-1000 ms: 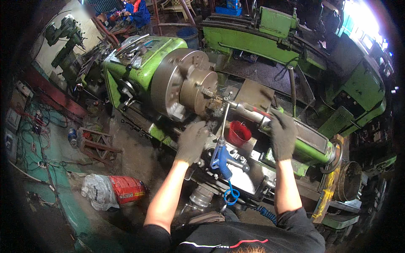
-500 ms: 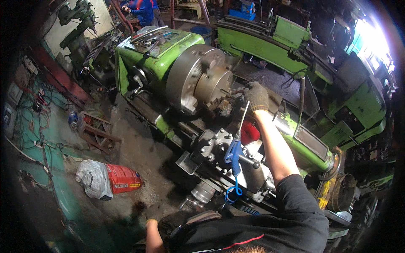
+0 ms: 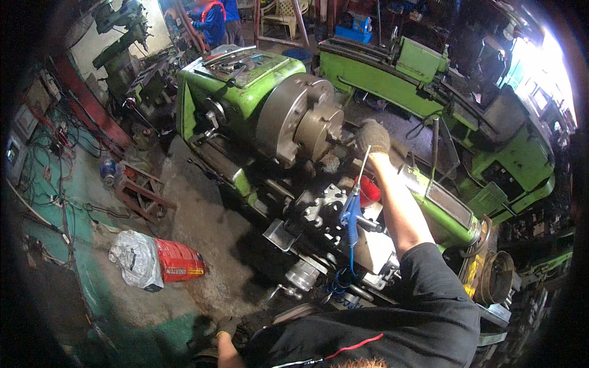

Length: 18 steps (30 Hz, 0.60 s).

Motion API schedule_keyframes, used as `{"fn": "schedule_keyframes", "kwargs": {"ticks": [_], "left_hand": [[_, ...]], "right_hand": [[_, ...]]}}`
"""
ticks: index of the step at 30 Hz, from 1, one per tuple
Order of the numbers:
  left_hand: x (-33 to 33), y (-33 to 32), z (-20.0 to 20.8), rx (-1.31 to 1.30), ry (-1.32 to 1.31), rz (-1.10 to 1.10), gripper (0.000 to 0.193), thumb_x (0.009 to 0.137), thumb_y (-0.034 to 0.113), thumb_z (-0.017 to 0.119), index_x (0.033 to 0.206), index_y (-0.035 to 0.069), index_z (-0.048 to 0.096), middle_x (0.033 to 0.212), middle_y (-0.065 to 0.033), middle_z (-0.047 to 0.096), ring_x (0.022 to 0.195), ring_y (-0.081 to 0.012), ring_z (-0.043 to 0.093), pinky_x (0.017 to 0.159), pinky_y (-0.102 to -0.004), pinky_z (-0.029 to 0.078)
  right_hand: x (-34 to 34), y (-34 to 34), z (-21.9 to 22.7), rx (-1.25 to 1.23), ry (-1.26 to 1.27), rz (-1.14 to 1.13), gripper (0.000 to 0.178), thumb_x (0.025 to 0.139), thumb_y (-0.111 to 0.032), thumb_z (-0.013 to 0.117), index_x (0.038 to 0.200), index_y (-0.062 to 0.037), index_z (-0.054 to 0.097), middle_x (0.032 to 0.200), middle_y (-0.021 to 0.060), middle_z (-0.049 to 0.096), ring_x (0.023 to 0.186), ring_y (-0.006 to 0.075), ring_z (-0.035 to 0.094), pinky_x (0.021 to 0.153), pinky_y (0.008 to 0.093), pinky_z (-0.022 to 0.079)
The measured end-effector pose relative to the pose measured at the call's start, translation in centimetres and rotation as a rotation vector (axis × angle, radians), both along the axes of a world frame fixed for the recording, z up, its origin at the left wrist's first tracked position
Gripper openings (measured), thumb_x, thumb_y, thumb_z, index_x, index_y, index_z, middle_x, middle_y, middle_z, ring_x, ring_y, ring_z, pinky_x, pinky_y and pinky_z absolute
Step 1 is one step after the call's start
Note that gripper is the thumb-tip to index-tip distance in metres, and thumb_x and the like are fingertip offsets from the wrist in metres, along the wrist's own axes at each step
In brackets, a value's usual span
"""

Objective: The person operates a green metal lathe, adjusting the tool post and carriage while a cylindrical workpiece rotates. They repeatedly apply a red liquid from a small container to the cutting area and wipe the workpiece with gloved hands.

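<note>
My right hand [image 3: 373, 136], in a knitted work glove, reaches over a green lathe to the face of a round metal workpiece [image 3: 320, 134]. Its fingers are curled, and a thin, dark thing seems to lie between them and the workpiece; I cannot make out what it is. A large chuck [image 3: 283, 119] with stepped jaws grips the workpiece. Below my right wrist a blue air blow gun [image 3: 351, 214] stands nozzle up by the tool post [image 3: 325, 214]. Beside it is a red container [image 3: 368, 191]. My left hand [image 3: 227, 325], also gloved, hangs low in shadow; its fingers are unclear.
Tools lie on the headstock [image 3: 245, 64]. A handwheel [image 3: 304, 274] sticks out at the near side of the carriage. On the floor to the left lie a red and white sack [image 3: 178, 260] and a rusty metal frame [image 3: 144, 196]. Another green machine [image 3: 392, 80] stands behind; a person [image 3: 211, 24] is at the far left.
The view has shifted a little, so the lathe sits slightly farther right. My right hand stays by the workpiece face. My left hand appears slightly lower.
</note>
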State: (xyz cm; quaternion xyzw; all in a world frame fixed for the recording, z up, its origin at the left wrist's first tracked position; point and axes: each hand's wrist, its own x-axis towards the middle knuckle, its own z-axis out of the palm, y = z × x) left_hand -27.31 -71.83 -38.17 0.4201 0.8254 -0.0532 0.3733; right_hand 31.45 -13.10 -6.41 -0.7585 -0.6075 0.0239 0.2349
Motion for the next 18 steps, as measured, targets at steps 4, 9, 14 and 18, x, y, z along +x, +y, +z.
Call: {"fn": "schedule_keyframes", "kwargs": {"ticks": [4,9,14,18], "left_hand": [[-1.6,-2.5,-2.1,0.139,-0.137,0.084,0.057,0.087,0.049,0.078,0.123,0.005,0.082,0.121,-0.0247,0.081,0.112,-0.044,0.075,0.099,-0.0536,0.056],[-1.6,-3.8,-2.8,0.104,-0.221,0.102,0.055,0.088,0.047,0.077,0.123,0.005,0.082,0.12,-0.0255,0.081,0.11,-0.0424,0.076,0.097,-0.0528,0.057],[-3.4,-5.5,-5.6,-0.071,-0.211,-0.039,0.053,0.09,0.043,0.075,0.125,0.004,0.081,0.123,-0.026,0.08,0.111,-0.0431,0.076,0.096,-0.0521,0.057],[-5.1,-2.8,-7.4,-0.134,-0.205,-0.214,0.05,0.092,0.04,0.073,0.126,0.004,0.08,0.125,-0.0265,0.079,0.112,-0.0437,0.076,0.096,-0.0515,0.058]], "right_hand": [[0.7,-4.6,2.4,0.198,0.183,-0.067,0.04,0.094,-0.031,0.073,0.126,-0.0085,0.082,0.125,0.0264,0.079,0.122,0.0452,0.074,0.107,0.0517,0.058],[4.0,-16.3,4.8,0.258,0.537,-0.272,0.033,0.093,-0.026,0.067,0.11,-0.0043,0.085,0.111,0.0227,0.082,0.109,0.0408,0.077,0.099,0.0483,0.058],[4.4,-22.9,1.2,0.325,0.356,-0.325,0.037,0.094,-0.03,0.066,0.111,-0.0026,0.085,0.107,0.0266,0.081,0.107,0.0448,0.077,0.097,0.0506,0.057],[4.4,-25.2,-1.6,0.213,0.341,-0.405,0.04,0.093,-0.033,0.067,0.115,-0.0049,0.085,0.119,0.0265,0.08,0.116,0.0452,0.075,0.104,0.0507,0.056]]}}
